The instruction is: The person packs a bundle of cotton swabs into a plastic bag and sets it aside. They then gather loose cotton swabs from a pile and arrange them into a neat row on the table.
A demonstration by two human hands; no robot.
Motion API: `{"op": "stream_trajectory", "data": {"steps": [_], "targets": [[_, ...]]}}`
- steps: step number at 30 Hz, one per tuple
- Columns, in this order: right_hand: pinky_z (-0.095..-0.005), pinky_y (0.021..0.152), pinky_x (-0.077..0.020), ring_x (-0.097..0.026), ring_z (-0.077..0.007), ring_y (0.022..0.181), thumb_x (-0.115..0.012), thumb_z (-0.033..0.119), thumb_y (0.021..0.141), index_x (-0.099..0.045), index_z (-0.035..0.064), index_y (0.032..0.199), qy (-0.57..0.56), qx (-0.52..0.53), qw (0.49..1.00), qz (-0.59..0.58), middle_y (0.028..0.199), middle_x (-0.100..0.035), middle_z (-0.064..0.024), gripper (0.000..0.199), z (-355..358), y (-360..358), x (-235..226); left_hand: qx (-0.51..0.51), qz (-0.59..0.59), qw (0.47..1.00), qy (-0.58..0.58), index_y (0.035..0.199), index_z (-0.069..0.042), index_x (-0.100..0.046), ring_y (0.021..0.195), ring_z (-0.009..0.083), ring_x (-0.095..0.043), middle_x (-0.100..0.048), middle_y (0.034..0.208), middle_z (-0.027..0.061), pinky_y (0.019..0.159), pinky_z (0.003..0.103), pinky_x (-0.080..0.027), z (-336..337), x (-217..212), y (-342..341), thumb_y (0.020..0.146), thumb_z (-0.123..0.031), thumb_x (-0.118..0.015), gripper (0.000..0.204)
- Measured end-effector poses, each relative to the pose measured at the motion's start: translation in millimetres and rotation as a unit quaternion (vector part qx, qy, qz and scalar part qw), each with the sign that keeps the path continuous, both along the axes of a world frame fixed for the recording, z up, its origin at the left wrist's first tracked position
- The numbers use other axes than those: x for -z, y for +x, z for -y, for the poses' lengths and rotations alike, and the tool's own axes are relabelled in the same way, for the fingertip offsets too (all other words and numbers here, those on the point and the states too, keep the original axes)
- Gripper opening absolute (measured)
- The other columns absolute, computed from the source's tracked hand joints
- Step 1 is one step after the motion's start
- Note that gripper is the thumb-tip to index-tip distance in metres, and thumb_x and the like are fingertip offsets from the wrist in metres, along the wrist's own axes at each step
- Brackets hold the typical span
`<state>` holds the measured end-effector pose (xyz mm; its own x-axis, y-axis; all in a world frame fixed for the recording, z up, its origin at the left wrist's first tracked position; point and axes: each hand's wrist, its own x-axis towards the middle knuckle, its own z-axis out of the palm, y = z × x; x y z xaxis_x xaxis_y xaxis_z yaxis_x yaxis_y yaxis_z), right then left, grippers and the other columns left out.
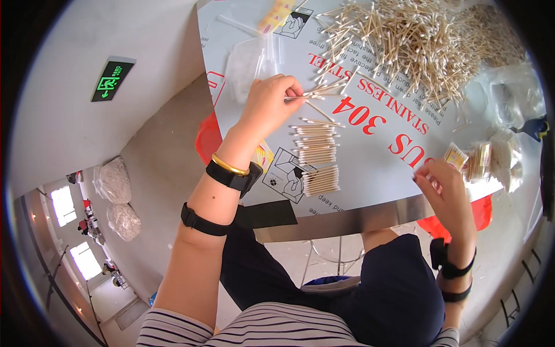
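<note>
Pinched swabs in L hand, loose R hand near the packs

L hand is closed at thumb + fingertips on a small bunch of swabs, held by one end. Bunch fans out to the person's R from the fingertips, approx. level w/ the tabletop, heads spread apart. Just below it, a single swab lies at a slant, betw. the pinch and the sorted col.

Sorted col. of swabs lies below & a bit R of L fingertips, nearer the person, sticks side by side, mostly crosswise. Big loose pile is up & R of the grip, well apart from it, sticks pointing every which way; a few strays reach toward the bunch.

R hand is over the near R edge of the table, fingers loosely bent & parted, not pinched. Filled packs of swabs sit just beside it, on the far side of the fingers. Clear bag lies beyond those, by the pile.

Clear sleeves lie flat just beyond L hand; yellow-printed packet farther up, at the top edge. Black strip lies at near table edge, R of L forearm; gold bangle sits on L wrist, next to a black band
</note>
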<state>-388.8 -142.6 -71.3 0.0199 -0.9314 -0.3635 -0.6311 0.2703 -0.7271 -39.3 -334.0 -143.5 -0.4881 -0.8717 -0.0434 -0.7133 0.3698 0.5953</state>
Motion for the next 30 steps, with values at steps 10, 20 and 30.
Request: {"op": "stream_trajectory", "data": {"steps": [10,20,30], "targets": [[-0.0436,0.095,-0.0511,-0.062,-0.0308,0.115,-0.071,0.003,0.087,-0.069,0.008,0.116,-0.358,-0.172,0.916,-0.051,0.117,-0.067,-0.0096,0.029,121,85,62,-0.019,-0.025,0.999,0.028,0.093,-0.001,-0.073,0.079,0.0241,-0.074,-0.074,0.089,0.0122,0.072,0.036,-0.058,-5,-17,-2,0.084,-0.006,-0.081,0.013],[-0.0424,0.099,-0.0486,-0.057,-0.029,0.109,-0.073,0.003,0.084,-0.068,0.0091,0.096,-0.34,-0.157,0.921,-0.11,0.111,-0.061,-0.0059,0.015,146,106,94,0.01,0.007,0.999,-0.042,0.091,-0.003,-0.075,0.088,0.025,-0.071,-0.071,0.094,0.0071,0.079,0.037,-0.055,-17,-18,6,0.083,-0.007,-0.082,0.011],[-0.0391,0.097,-0.0471,-0.057,-0.026,0.106,-0.073,0.009,0.087,-0.068,0.0107,0.09,-0.346,-0.149,0.919,-0.113,0.106,-0.06,-0.0043,0.006,145,100,88,-0.002,0.038,0.986,-0.16,0.088,-0.011,-0.075,0.087,0.0244,-0.062,-0.064,0.093,0.0031,0.083,0.038,-0.046,-17,-1,-28,0.081,-0.017,-0.084,0.013]]}}
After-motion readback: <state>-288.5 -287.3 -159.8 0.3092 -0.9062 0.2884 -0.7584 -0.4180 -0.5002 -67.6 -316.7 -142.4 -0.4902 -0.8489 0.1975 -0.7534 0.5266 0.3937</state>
